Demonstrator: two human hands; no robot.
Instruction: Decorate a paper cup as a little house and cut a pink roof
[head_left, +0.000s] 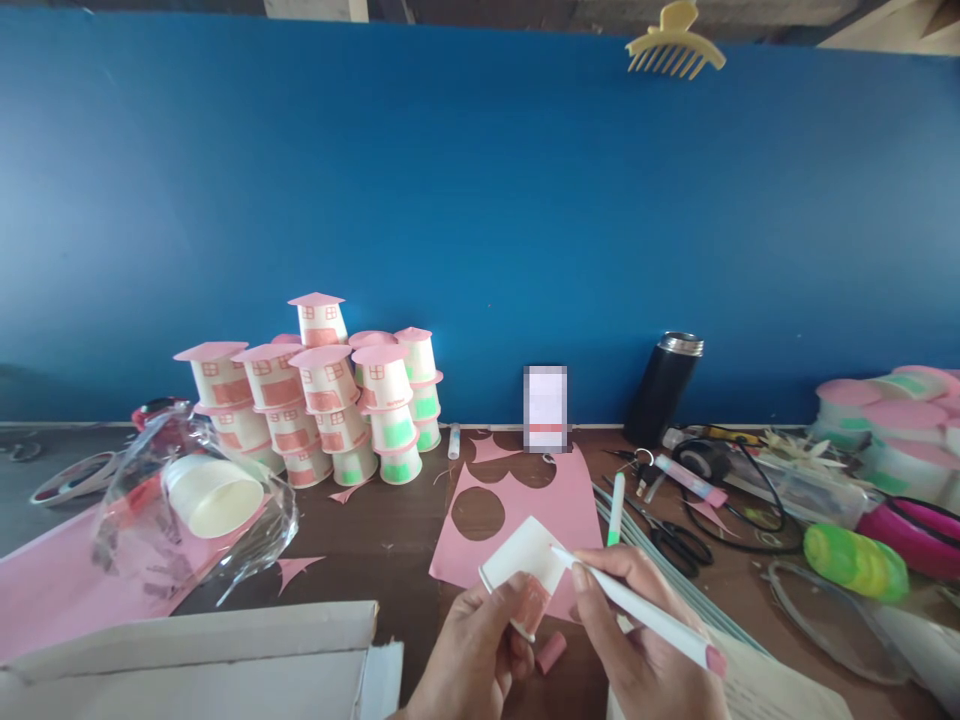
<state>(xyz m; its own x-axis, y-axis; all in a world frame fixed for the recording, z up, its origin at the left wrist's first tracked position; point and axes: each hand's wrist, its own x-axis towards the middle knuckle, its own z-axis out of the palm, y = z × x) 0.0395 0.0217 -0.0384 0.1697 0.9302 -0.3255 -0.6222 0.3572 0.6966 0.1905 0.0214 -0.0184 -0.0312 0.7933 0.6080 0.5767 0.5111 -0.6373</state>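
Observation:
My left hand (476, 645) grips a white paper cup (525, 555) tilted on its side, with a pink-red coloured patch near its rim. In my right hand (645, 625) is a white marker pen (645, 610) with a pink end, its tip at or very close to the cup's side. Just below the cup lies a pink pen cap (551, 652). Beneath both hands spreads a pink paper sheet (517, 500) with round holes cut out. A green-and-white marker (616, 508) rests right of the sheet.
Stacked decorated cups with pink paper tops (322, 375) stand left. Plastic wrap with a plain cup (217, 497) lies before them. A cardboard box (300, 660) occupies the front left. Black bottle (664, 390), scissors (679, 545), cables and more cups (900, 420) are on the right.

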